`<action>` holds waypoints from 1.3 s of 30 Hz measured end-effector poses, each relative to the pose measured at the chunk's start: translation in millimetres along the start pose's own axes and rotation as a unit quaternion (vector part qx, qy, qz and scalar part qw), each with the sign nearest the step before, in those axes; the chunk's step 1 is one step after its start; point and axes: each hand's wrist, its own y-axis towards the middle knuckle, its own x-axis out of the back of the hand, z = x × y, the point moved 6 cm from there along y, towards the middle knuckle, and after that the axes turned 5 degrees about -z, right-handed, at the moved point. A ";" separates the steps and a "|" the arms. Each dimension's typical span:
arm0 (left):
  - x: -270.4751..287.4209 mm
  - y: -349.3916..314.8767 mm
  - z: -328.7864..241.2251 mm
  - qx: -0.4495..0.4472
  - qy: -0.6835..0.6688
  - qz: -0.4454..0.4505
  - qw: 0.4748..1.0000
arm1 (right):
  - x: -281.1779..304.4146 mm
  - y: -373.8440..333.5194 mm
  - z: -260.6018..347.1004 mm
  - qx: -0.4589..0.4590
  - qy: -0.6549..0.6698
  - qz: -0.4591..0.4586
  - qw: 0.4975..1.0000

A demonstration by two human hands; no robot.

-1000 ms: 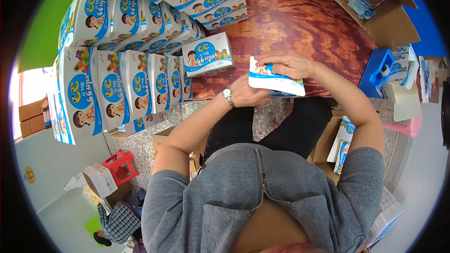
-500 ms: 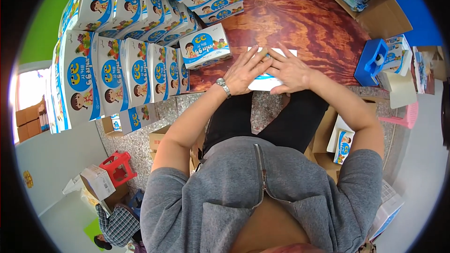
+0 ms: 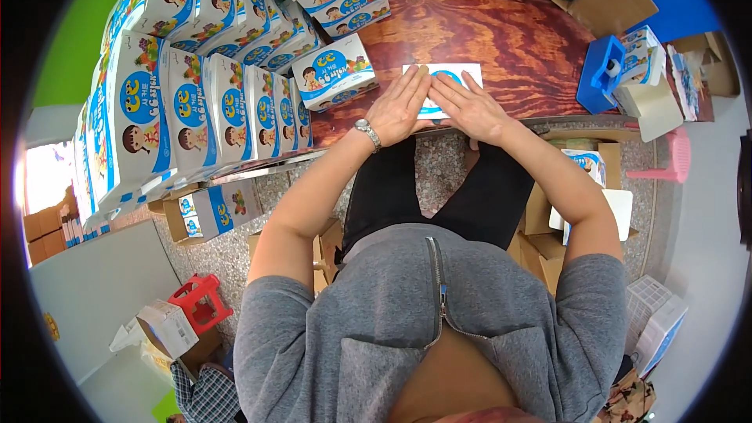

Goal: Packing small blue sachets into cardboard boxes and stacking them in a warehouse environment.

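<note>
- The white and blue carton (image 3: pixel 452 68) lies on the surface (image 3: pixel 486 8), right by the edge next to the person's lap.
- It looks longer from side to side than from front to back. Hands hide a lot of it, so I can't tell how thick it is.
- The left hand (image 3: pixel 399 104) lies over its left end, and the right hand (image 3: pixel 479 115) lies over its right part. Both touch it, so neither one is nearer.
- From each palm, the carton is forward and in toward the middle. The fingers slant that way, and the tips of the two hands come close together on top.
- Both hands are flat with the fingers out long. They are not curled around anything.
- A wristwatch (image 3: pixel 366 131) is on the left wrist.
- To the left, near the left hand, one filled-out box (image 3: pixel 335 70) sits by itself, turned a bit.
- Past that are big piles of matching boxes (image 3: pixel 196 110).
- Well off to the right is a blue holder (image 3: pixel 600 78).
</note>
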 end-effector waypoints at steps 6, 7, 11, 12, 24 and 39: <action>2.8 2.7 -3.9 -0.022 0.034 0.020 0.999 | 13.6 -24.9 -17.6 0.021 0.006 0.007 1.000; 4.7 2.8 -5.1 -0.026 0.034 0.019 0.999 | 14.7 -24.4 -17.8 0.018 0.033 0.015 0.999; 9.5 7.9 -1.9 -0.023 0.006 0.047 0.999 | 33.9 -17.4 -21.2 0.006 0.063 0.062 0.996; 10.5 9.3 -2.0 -0.020 -0.006 0.046 0.999 | 34.3 -17.6 -21.5 0.005 0.061 0.061 0.996; 3.7 5.9 -8.5 -0.043 0.027 0.024 0.998 | 22.3 -22.1 -15.0 -0.006 0.042 0.039 0.998; -2.3 11.5 -17.5 -0.019 0.004 0.021 1.000 | 6.4 -39.5 -14.3 -0.016 -0.017 0.019 1.000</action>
